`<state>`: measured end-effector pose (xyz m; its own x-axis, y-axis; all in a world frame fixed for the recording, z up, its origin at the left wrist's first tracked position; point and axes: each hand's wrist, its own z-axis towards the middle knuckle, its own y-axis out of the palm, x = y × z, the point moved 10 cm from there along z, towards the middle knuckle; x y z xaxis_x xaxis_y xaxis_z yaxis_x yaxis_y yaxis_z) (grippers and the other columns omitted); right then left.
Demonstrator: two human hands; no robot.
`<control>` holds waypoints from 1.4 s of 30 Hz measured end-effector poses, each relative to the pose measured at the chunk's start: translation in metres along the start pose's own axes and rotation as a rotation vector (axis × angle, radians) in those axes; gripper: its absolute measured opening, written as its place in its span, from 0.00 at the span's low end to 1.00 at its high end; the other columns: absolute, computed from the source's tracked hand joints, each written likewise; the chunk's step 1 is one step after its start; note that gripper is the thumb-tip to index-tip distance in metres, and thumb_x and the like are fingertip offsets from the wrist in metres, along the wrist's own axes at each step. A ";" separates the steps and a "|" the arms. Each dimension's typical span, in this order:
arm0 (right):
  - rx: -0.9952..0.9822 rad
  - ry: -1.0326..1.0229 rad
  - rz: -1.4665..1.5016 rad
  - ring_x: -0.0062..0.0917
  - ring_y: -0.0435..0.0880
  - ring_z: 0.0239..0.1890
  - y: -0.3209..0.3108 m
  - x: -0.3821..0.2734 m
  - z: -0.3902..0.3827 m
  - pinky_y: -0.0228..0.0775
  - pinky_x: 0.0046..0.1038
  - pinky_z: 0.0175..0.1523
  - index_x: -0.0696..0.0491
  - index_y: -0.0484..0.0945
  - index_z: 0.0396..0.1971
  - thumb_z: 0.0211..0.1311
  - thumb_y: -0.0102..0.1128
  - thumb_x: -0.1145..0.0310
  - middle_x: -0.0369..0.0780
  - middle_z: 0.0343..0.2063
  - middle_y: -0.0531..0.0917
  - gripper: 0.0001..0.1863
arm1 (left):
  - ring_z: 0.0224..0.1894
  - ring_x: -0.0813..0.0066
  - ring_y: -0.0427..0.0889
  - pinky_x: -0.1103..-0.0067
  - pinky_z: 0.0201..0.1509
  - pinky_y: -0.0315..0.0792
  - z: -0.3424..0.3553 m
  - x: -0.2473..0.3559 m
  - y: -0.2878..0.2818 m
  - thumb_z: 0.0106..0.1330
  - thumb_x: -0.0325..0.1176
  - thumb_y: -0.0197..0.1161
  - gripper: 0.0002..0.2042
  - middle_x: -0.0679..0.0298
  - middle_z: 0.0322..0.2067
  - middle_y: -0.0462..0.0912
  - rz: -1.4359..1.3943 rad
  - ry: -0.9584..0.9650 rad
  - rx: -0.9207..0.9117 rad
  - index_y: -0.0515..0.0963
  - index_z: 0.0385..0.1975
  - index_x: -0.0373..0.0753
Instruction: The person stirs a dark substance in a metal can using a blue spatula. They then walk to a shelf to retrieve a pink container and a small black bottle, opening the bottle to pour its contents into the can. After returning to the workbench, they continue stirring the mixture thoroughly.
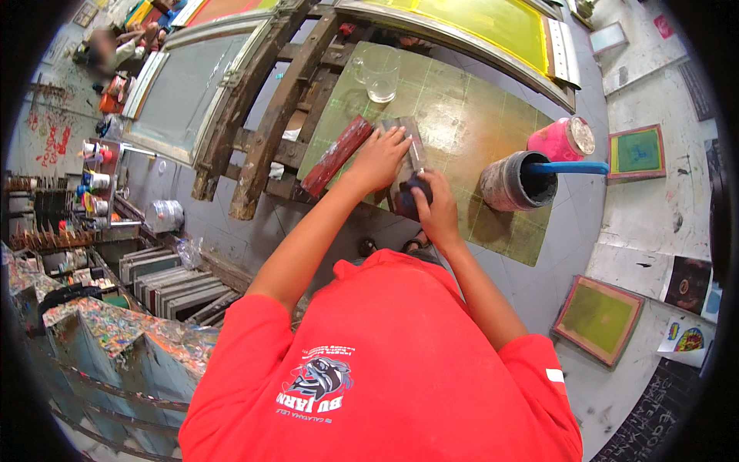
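A long bar with a grey and brown face, like a squeegee [418, 150], lies on the green glass-like tabletop [462, 100]. My left hand [377, 159] rests on the bar with its fingers stretched out flat across it. At the bar's near end, my right hand [439, 206] is closed round a small dark lump [416, 187], whose kind I cannot make out. Just left of my left hand lies a worn red squeegee-like bar [336, 156]. A clear plastic cup [379, 75] stands beyond it.
Right of my hands stands an ink-smeared tub [509, 185] with a blue handle [570, 167] sticking out. Behind it is a pink container [553, 138]. Framed screens [192, 85] sit on wooden beams [281, 108] at the left, and a yellow screen [485, 27] lies at the far side.
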<state>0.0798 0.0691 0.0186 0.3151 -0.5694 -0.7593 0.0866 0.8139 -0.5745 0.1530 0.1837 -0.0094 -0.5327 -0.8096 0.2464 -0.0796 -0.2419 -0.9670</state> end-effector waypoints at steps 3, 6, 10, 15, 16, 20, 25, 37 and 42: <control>-0.118 -0.070 -0.109 0.41 0.79 0.52 0.030 -0.009 0.009 0.72 0.38 0.55 0.57 0.77 0.43 0.60 0.62 0.69 0.45 0.47 0.81 0.13 | 0.70 0.58 0.61 0.56 0.71 0.54 0.011 0.001 0.001 0.68 0.35 0.54 0.23 0.52 0.68 0.62 0.012 -0.001 -0.143 0.67 0.63 0.39; -0.123 -0.273 -0.248 0.39 0.80 0.51 0.029 -0.022 -0.013 0.73 0.37 0.54 0.54 0.80 0.43 0.58 0.63 0.71 0.44 0.47 0.81 0.13 | 0.71 0.62 0.59 0.55 0.71 0.52 0.013 -0.003 0.003 0.70 0.36 0.50 0.22 0.56 0.69 0.60 0.036 -0.029 -0.241 0.66 0.64 0.41; -0.206 -0.348 -0.283 0.39 0.80 0.51 0.013 -0.025 -0.047 0.74 0.36 0.53 0.54 0.81 0.43 0.57 0.63 0.72 0.44 0.45 0.82 0.12 | 0.72 0.64 0.58 0.55 0.72 0.52 0.011 -0.009 0.006 0.71 0.37 0.48 0.23 0.58 0.70 0.59 0.032 -0.030 -0.288 0.65 0.65 0.42; -0.184 -0.175 -0.221 0.38 0.81 0.48 0.033 -0.009 0.012 0.76 0.35 0.50 0.54 0.82 0.40 0.55 0.63 0.74 0.42 0.42 0.84 0.12 | 0.72 0.64 0.58 0.55 0.71 0.53 0.013 -0.005 0.005 0.72 0.37 0.47 0.23 0.59 0.70 0.59 0.056 -0.025 -0.304 0.64 0.66 0.43; -0.168 -0.157 -0.240 0.38 0.81 0.47 0.036 -0.007 0.020 0.76 0.35 0.49 0.54 0.82 0.40 0.55 0.63 0.74 0.42 0.41 0.84 0.12 | 0.72 0.64 0.58 0.55 0.71 0.53 0.013 -0.004 0.004 0.72 0.38 0.47 0.23 0.59 0.70 0.59 0.061 -0.021 -0.309 0.64 0.67 0.43; -0.168 -0.257 -0.337 0.37 0.81 0.45 0.035 -0.022 -0.006 0.76 0.34 0.47 0.55 0.82 0.38 0.55 0.61 0.74 0.42 0.40 0.84 0.10 | 0.72 0.65 0.58 0.55 0.72 0.52 0.013 -0.009 0.002 0.72 0.38 0.46 0.23 0.60 0.71 0.58 0.038 -0.026 -0.354 0.64 0.67 0.44; -0.281 -0.320 -0.335 0.38 0.80 0.42 0.027 -0.039 -0.018 0.74 0.34 0.47 0.56 0.83 0.35 0.54 0.63 0.74 0.41 0.36 0.83 0.08 | 0.72 0.65 0.57 0.55 0.72 0.52 0.011 -0.009 0.005 0.72 0.38 0.46 0.23 0.61 0.71 0.57 0.058 -0.029 -0.348 0.63 0.67 0.46; -0.290 0.022 -0.078 0.38 0.82 0.40 0.000 -0.009 -0.030 0.74 0.32 0.46 0.58 0.81 0.41 0.57 0.63 0.74 0.45 0.36 0.83 0.11 | 0.73 0.62 0.55 0.53 0.72 0.51 0.007 -0.015 0.009 0.69 0.38 0.52 0.25 0.60 0.71 0.57 -0.075 -0.040 -0.258 0.64 0.67 0.46; -0.002 0.268 -0.116 0.44 0.80 0.45 -0.022 0.030 -0.012 0.70 0.39 0.52 0.59 0.77 0.48 0.62 0.60 0.67 0.50 0.42 0.80 0.17 | 0.68 0.55 0.62 0.53 0.69 0.55 -0.034 -0.037 -0.037 0.62 0.42 0.63 0.29 0.50 0.65 0.65 -0.317 -0.218 0.316 0.67 0.62 0.38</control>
<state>0.0761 0.0330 0.0052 0.0423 -0.6689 -0.7421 0.1059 0.7416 -0.6624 0.1471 0.2405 0.0154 -0.3324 -0.7546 0.5658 0.0679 -0.6175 -0.7837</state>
